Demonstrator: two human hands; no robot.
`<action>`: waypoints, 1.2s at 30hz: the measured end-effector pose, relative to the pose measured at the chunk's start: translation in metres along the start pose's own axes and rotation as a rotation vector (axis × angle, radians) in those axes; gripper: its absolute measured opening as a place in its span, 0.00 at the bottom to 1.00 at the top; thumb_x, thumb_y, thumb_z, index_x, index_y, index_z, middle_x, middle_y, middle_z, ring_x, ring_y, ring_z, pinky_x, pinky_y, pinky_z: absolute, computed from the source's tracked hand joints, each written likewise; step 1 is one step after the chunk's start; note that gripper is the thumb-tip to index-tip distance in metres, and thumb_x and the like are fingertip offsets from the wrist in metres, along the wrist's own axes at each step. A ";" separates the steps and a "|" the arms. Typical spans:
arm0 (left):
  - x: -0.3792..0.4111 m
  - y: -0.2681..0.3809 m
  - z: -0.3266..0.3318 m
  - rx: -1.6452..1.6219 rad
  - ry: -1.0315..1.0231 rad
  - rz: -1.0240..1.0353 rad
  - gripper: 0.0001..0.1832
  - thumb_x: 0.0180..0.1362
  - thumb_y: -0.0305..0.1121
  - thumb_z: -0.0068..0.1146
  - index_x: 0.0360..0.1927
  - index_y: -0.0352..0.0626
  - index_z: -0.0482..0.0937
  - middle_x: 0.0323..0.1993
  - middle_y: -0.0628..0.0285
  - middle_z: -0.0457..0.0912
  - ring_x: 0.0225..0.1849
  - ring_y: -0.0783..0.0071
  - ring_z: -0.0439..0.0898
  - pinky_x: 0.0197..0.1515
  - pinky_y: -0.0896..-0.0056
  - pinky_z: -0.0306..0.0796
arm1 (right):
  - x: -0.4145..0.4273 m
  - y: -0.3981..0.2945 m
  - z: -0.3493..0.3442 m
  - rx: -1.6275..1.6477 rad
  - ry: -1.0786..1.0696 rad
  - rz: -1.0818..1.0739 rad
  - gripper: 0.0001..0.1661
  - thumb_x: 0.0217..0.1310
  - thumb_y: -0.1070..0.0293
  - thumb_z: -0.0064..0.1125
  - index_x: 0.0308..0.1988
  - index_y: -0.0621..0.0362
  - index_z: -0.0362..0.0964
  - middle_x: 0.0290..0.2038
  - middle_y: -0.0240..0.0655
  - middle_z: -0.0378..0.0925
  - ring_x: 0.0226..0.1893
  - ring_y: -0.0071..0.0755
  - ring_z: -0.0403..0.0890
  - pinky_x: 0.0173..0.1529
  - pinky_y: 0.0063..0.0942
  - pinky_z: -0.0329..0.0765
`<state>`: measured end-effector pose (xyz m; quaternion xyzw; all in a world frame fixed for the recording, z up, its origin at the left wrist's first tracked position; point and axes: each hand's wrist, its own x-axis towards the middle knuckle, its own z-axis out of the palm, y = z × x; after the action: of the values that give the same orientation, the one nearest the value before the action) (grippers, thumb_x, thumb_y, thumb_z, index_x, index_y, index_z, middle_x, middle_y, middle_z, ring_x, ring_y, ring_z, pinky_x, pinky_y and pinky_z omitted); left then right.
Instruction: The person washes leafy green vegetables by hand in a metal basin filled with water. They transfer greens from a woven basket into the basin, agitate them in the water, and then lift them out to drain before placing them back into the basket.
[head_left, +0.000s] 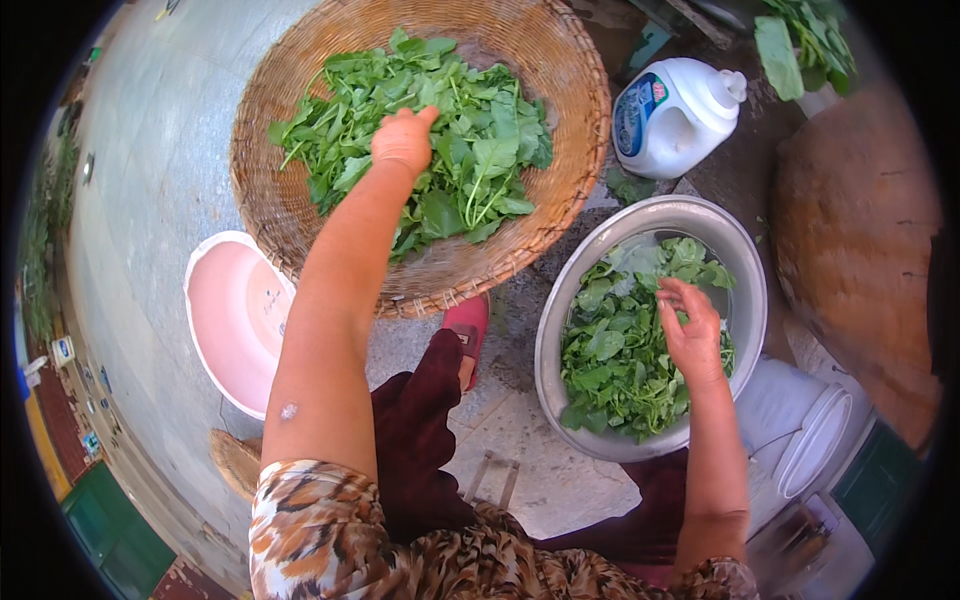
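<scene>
A big woven wicker basket (300, 217) holds a heap of leafy greens (480, 150). My left hand (405, 141) reaches into that heap; its fingers are partly among the leaves, so whether they grip any cannot be told. To the right, a round metal basin (551, 375) contains water and more leafy greens (622, 360). Over these greens is my right hand (690, 330), fingers spread and slightly curled, with nothing visibly held.
A pink plastic basin (232, 322) lies left below the basket. A white detergent jug (679, 120) stands above the metal basin. On the right are a white bucket (787, 427) and a large brown rounded object (855, 247). More greens (806, 49) show at top right.
</scene>
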<state>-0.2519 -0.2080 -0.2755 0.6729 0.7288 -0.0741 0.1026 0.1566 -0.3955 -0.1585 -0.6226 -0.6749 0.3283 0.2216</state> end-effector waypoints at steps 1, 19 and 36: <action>0.002 -0.009 -0.003 -0.025 0.016 0.011 0.31 0.47 0.26 0.63 0.56 0.65 0.71 0.51 0.55 0.75 0.52 0.51 0.75 0.48 0.54 0.75 | -0.009 0.007 -0.008 -0.034 -0.020 -0.006 0.18 0.54 0.81 0.58 0.47 0.62 0.73 0.41 0.41 0.78 0.39 0.35 0.81 0.42 0.27 0.78; -0.061 -0.043 -0.168 -0.163 0.364 0.020 0.23 0.50 0.36 0.64 0.52 0.60 0.76 0.42 0.54 0.83 0.45 0.53 0.81 0.49 0.58 0.74 | -0.120 0.029 -0.099 -0.165 -0.072 -0.036 0.17 0.52 0.79 0.59 0.45 0.63 0.73 0.38 0.46 0.78 0.38 0.45 0.80 0.45 0.36 0.76; -0.085 -0.038 -0.289 -0.074 0.766 0.253 0.28 0.48 0.30 0.64 0.56 0.42 0.74 0.45 0.45 0.81 0.51 0.52 0.79 0.54 0.59 0.72 | -0.158 0.060 -0.125 -0.319 -0.014 -0.222 0.17 0.56 0.67 0.58 0.46 0.61 0.74 0.41 0.47 0.79 0.41 0.47 0.81 0.47 0.40 0.77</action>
<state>-0.2980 -0.2224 0.0244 0.7323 0.6278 0.2212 -0.1440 0.3067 -0.5300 -0.0982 -0.5691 -0.7845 0.1951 0.1503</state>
